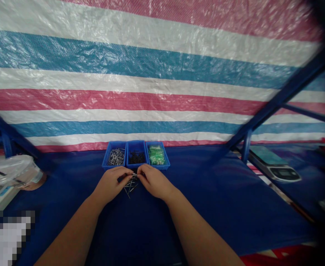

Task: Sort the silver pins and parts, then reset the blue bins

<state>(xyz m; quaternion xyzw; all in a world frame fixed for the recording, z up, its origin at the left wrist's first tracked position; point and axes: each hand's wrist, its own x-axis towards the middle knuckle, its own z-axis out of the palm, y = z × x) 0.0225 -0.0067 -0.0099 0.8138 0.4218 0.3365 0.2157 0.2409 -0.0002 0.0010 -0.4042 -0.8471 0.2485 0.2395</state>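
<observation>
My left hand (114,183) and my right hand (154,181) meet over the blue table, thumb and fingers of each pinched together. Small metal bits show between the fingertips, too small to tell exactly what each hand grips. Directly below lies a loose pile of thin, long metal pieces (130,187), like screws or nails, partly hidden by my fingers. Just beyond stand three blue bins side by side. In the left one are silver nail-like pieces (116,157), in the middle one dark small pieces (136,157), and in the right one green plastic pieces (156,154).
A digital scale (280,166) sits at the right, behind a blue metal frame bar (258,120). To the left are a clear plastic tub (15,171) and a white power strip (3,197). Striped plastic sheeting (151,99) hangs behind the blue-covered table (206,195).
</observation>
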